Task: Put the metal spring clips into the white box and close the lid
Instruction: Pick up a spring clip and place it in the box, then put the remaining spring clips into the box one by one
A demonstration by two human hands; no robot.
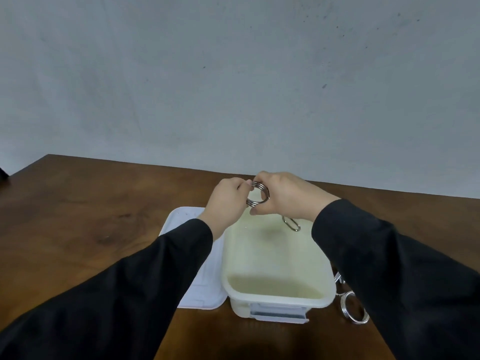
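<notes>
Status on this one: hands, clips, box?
Both hands, left and right, gripping one clip above open box. Lid off, alongside. Nothing blocking.

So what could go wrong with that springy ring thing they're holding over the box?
1. Both hands, left and right, pinch one coiled clip at the far end of the box; if it springs loose it could bounce out onto the table.
2. More clips lie half hidden under the right sleeve, so they may get knocked or forgotten.
3. The lid lies partly under the left arm, awkward to grab.
</notes>
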